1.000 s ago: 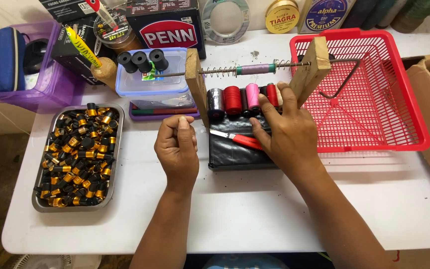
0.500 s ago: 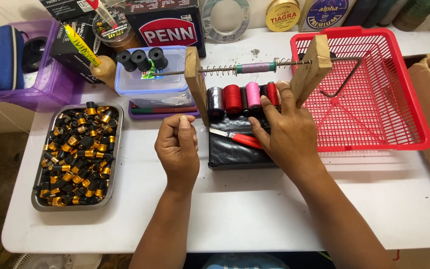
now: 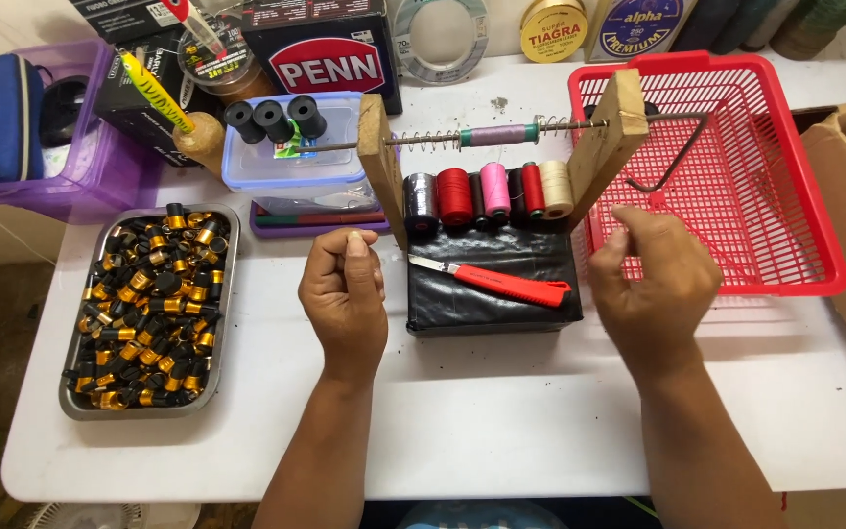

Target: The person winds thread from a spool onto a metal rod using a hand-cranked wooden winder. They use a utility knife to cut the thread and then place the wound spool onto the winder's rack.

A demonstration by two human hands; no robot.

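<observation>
A: Thread spools [image 3: 490,192] sit in a row on the black block [image 3: 494,284], under the spring rod [image 3: 487,135].

B: Left hand [image 3: 345,294] clenched, right hand [image 3: 653,279] pinched; possibly thread between, too fine to see. Threading needs tension.

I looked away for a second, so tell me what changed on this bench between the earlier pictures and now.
The right hand drew back off the row of thread spools toward the red plastic basket, uncovering the cream spool and the whole red-handled utility knife; its fingers are curled, and whether they pinch thread cannot be told. The left hand stayed fisted in place. The metal tray of black-and-gold rings is unmoved.
</observation>
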